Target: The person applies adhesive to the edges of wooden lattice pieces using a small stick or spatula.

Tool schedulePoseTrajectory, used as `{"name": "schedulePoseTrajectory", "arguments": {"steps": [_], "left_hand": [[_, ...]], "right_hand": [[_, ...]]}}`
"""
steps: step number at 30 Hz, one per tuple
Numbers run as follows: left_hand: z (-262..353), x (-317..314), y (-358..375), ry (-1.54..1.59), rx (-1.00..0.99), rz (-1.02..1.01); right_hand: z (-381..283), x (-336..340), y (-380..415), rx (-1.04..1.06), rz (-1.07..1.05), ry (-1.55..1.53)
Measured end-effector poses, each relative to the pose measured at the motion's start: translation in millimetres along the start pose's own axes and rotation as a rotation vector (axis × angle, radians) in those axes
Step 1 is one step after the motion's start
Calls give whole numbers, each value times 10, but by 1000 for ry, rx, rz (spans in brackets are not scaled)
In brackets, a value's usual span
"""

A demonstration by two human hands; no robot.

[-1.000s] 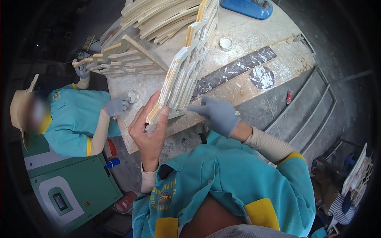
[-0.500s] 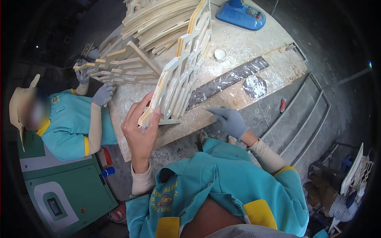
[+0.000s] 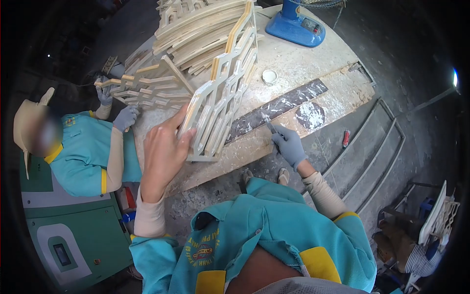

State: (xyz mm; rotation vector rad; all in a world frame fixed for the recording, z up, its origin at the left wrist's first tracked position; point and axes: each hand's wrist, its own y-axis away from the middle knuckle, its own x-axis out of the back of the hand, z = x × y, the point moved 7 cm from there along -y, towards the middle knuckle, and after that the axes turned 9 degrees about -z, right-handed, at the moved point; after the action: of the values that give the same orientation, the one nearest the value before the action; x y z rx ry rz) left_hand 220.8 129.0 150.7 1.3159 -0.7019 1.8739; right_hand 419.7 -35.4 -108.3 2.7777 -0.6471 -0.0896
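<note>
My left hand (image 3: 165,147), bare, is closed on the lower end of a wooden lattice panel (image 3: 215,100), which stands tilted upright over the table. Thumb and fingers grip opposite sides of its frame. My right hand (image 3: 290,146), in a grey glove, is closed around a small putty knife (image 3: 269,124); its handle is mostly hidden in the fist. The knife's tip is over a dark strip (image 3: 306,93) smeared with white paste. Close by lies a dark round patch (image 3: 310,115), also streaked with white.
A paste-filled round lid (image 3: 269,76) and a blue device base (image 3: 296,30) sit on the table (image 3: 338,59). Curved wooden pieces (image 3: 205,36) are stacked behind the panel. At left, a co-worker (image 3: 88,147) in grey gloves handles another lattice (image 3: 152,85). Metal frame (image 3: 377,147) lies right.
My right hand has turned, bringing the putty knife from beside the panel to over the dark strip. My left hand and the panel's lower end have shifted slightly, and the panel's face has turned.
</note>
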Motion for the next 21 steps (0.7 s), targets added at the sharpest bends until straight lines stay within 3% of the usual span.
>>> {"name": "schedulePoseTrajectory", "arguments": {"steps": [2, 6, 9, 11, 21], "left_hand": [[-66, 77, 171, 196, 134, -74], [-333, 132, 674, 318, 144, -100], [-421, 260, 1066, 404, 173, -96], [-546, 297, 1336, 416, 414, -233], [-1021, 0, 1959, 527, 490, -107]], "right_hand": [[-112, 79, 30, 147, 44, 135], [-187, 214, 73, -9, 23, 61], [-124, 299, -16, 143, 37, 279], [-256, 241, 1, 352, 111, 753], [-46, -139, -258, 365, 131, 854]]}}
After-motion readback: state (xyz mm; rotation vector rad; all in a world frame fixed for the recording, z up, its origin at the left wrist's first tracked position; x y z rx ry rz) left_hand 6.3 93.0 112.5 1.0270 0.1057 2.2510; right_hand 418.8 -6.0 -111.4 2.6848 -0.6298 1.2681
